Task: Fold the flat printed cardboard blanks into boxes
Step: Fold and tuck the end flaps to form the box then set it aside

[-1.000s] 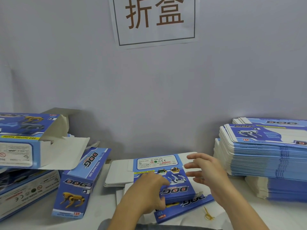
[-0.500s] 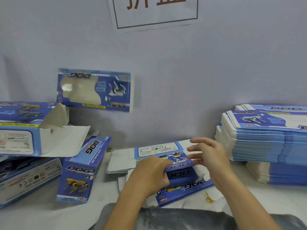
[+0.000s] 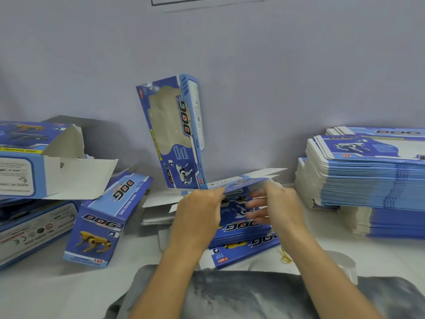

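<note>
Stack of flat blanks [image 3: 368, 171]: right of frame, tall, printed blue, edges roughly squared; a second lower pile beneath and in front of it.

Open folded box [image 3: 34, 162]: left edge of frame, lying on its side on other boxes, white end flaps hanging open.

Windowed box [image 3: 174, 134]: centre of frame against the grey wall, tilted, cut-out window facing the camera. What supports it cannot be told.

Small closed box [image 3: 103, 222]: lower left, yellow dog print, leaning against the left-hand heap.

Blank in hand [image 3: 241, 183]: centre, lifted off the few loose blanks [image 3: 241, 229] lying on the table, its white flap pointing toward the right stack.

Left hand [image 3: 197, 212]: centre, fingers curled over the near left edge of the lifted blank, gripping it.

Right hand [image 3: 273, 208]: just right of the left, fingers spread and loosely extended under the blank; motion blur hides whether they touch it.

Step, as judged: one blank picked up, not yet opened. Next move likely needs the right hand to take the opposite edge and push the panels into a square tube before tucking flaps.
</note>
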`<state>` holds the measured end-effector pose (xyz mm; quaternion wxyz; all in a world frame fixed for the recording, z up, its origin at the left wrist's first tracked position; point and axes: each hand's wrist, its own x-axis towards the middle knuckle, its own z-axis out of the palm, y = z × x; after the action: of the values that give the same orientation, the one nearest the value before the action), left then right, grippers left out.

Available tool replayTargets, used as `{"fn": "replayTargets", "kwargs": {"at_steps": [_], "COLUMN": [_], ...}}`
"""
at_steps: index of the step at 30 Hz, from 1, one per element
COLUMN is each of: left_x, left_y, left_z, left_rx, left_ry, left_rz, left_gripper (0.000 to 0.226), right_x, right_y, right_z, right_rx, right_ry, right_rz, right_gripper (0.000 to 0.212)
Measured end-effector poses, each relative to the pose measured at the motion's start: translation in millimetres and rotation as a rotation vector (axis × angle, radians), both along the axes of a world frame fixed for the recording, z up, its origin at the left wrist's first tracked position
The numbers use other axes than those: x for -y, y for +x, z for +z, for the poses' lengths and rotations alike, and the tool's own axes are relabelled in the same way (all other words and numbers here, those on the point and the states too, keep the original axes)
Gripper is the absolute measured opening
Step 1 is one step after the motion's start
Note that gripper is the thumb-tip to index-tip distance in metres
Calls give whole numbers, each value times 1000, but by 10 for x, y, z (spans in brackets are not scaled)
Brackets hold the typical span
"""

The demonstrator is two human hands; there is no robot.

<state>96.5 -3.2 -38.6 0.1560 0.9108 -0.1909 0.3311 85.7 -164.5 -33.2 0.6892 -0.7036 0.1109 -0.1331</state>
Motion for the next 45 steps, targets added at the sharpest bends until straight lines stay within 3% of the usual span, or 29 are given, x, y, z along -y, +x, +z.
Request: {"fn": "replayTargets", "kwargs": {"at_steps": [3, 6, 8, 11, 14, 17, 20, 23, 27, 30, 33, 35, 37, 40, 43, 45], "left_x": [60, 115, 83, -39, -214, -406, -476, -367, -215, -307, -539, -642, -697, -672, -531, -394], "left_y": [-33, -59, -22, 81, 155, 210, 256, 326, 608, 905, 1117, 1149, 1145, 1070, 901, 734], "left_z": [57, 89, 61, 30, 17, -18, -19, 57, 335, 644, 883, 960, 995, 1057, 1166, 1268], "left_rx": [-49, -274, -263, -80, -97, -166, -149, -118, -120, -181, -336, -299, -157, 11, 175, 240], "left_ry": [-24, -193, -408, -571, -802, -963, -857, -625, -116, 264, 507, 624, 654, 551, 341, 88], "left_rz": [-174, -338, -279, -39, 153, 185, 171, 162, 296, 424, 509, 541, 547, 527, 453, 329], "left_gripper": [24, 24, 19, 9, 33, 40, 39, 46, 86, 99, 91, 61, 36, 24, 24, 31], "right_x": [-52, -61, -51, -22, 33, 67, 68, 79, 80, 79, 67, 70, 77, 119, 228, 313], "right_y": [19, 51, 54, 38, 24, 22, 34, 60, 90, 95, 85, 70, 43, -31, -106, -106], "right_z": [-20, -86, -106, -91, -72, -80, -111, -154, -180, -192, -202, -181, -134, -11, 178, 317], "right_rx": [-80, -146, -164, -204, -287, -326, -331, -328, -325, -340, -338, -341, -371, -458, -498, -360], "right_ry": [74, 129, 170, 129, 42, 40, 42, 51, 84, 83, 47, 23, -35, -164, -330, -501], "right_rz": [80, 62, 38, 36, 36, 46, 47, 49, 51, 64, 69, 81, 121, 245, 371, 321], "right_gripper": [49, 36, 23, 18, 27, 32, 31, 30, 31, 32, 34, 37, 40, 54, 71, 67]}}
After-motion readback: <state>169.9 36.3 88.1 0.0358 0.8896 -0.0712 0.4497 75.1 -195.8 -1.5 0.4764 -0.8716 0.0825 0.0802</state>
